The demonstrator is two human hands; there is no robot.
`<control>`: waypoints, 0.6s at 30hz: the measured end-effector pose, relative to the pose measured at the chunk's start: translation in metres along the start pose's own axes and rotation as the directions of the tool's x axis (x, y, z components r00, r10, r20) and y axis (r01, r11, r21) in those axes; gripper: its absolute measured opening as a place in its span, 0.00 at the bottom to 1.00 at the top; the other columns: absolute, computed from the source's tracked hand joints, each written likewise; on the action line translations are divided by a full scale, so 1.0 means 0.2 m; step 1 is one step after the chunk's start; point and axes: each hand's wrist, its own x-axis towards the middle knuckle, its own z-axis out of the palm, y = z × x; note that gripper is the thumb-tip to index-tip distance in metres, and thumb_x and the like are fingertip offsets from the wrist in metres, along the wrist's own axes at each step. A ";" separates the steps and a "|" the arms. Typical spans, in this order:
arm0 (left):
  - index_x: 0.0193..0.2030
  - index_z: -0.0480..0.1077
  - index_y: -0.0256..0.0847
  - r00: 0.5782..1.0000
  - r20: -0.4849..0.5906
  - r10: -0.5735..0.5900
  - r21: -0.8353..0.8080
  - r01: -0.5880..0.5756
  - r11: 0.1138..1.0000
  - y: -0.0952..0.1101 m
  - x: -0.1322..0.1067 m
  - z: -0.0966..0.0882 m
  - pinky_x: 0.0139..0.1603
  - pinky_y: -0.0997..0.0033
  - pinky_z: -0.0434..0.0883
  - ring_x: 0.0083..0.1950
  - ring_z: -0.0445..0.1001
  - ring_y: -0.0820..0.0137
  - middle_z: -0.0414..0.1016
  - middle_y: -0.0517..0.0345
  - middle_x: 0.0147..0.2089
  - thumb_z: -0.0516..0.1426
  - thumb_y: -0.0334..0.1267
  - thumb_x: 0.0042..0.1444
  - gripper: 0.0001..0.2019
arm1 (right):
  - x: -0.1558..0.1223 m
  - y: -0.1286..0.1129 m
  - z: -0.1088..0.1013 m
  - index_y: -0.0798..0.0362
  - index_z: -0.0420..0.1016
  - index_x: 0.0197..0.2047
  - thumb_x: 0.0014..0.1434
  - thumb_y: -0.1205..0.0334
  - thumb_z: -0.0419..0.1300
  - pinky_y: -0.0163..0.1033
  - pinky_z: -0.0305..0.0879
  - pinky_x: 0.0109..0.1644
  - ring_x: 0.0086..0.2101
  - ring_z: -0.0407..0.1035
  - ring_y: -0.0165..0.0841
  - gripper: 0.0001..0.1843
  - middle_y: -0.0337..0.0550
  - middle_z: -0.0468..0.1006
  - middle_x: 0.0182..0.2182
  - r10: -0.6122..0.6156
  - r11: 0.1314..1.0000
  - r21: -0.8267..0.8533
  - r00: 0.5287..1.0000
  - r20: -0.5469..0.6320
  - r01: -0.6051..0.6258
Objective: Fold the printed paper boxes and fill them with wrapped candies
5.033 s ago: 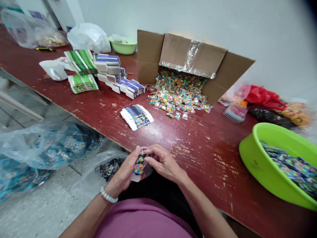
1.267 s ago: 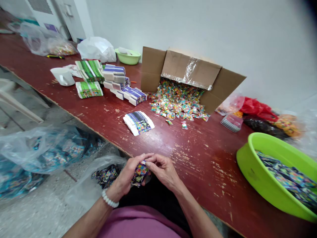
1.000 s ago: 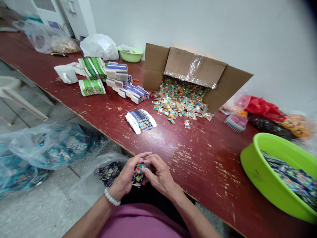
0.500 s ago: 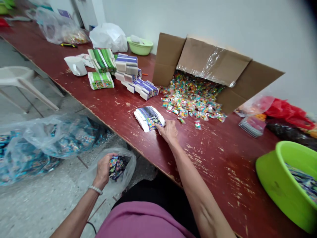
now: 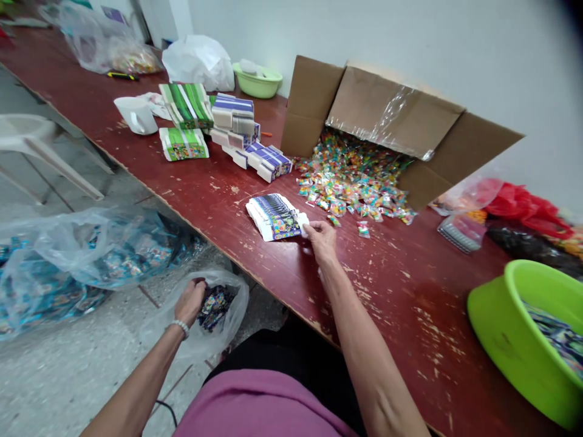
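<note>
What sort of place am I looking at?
It looks like a small packing workshop, perhaps for sweets: small wrapped pieces spill from a cardboard box onto a long table, with a fanned stack of flat cartons nearby and dark packets in a big green tub.

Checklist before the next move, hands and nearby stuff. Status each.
1. Right hand has a carton: ok, fingertips pinch a white end flap at the fanned stack of flat purple-and-white printed cardboard cartons.
2. Left hand free: cannot tell, fingertips hidden beside the dark, multicoloured shiny packets.
3. Clear plastic bag open: ok, packets visible inside.
4. Stack squared up: not ok, edges fanned.
5. Nearest loose, clear-wrapped multicoloured candy off the stack: ok, apart on the red tabletop.
6. Lime-green plastic tub fully in view: not ok, frame edge cuts it.
</note>
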 end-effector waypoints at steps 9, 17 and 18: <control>0.57 0.69 0.40 0.911 -0.172 0.376 0.028 -0.377 0.926 0.41 -0.20 -0.11 0.58 0.60 0.66 0.53 0.73 0.59 0.75 0.48 0.55 0.50 0.46 0.59 0.23 | -0.16 0.04 -0.24 0.56 0.75 0.34 0.45 0.45 0.68 0.31 0.51 0.21 0.19 0.57 0.25 0.22 0.35 0.72 0.20 0.014 0.955 0.294 0.995 0.100 -0.043; 0.46 0.77 0.42 0.676 0.119 0.727 -0.071 -0.724 0.686 1.06 -0.40 0.02 0.47 0.65 0.67 0.43 0.74 0.62 0.80 0.53 0.43 0.52 0.48 0.63 0.16 | -0.24 0.08 -0.34 0.55 0.75 0.33 0.47 0.46 0.68 0.31 0.50 0.22 0.19 0.55 0.24 0.20 0.34 0.70 0.20 -0.018 0.941 0.335 0.984 0.176 -0.043; 0.42 0.78 0.42 0.688 0.195 0.699 -0.122 -0.690 0.714 1.08 -0.39 0.05 0.43 0.67 0.67 0.40 0.75 0.63 0.80 0.55 0.39 0.54 0.48 0.61 0.15 | -0.24 0.08 -0.34 0.55 0.76 0.34 0.47 0.47 0.68 0.32 0.52 0.23 0.20 0.56 0.25 0.20 0.35 0.71 0.21 -0.024 0.943 0.330 0.984 0.179 -0.037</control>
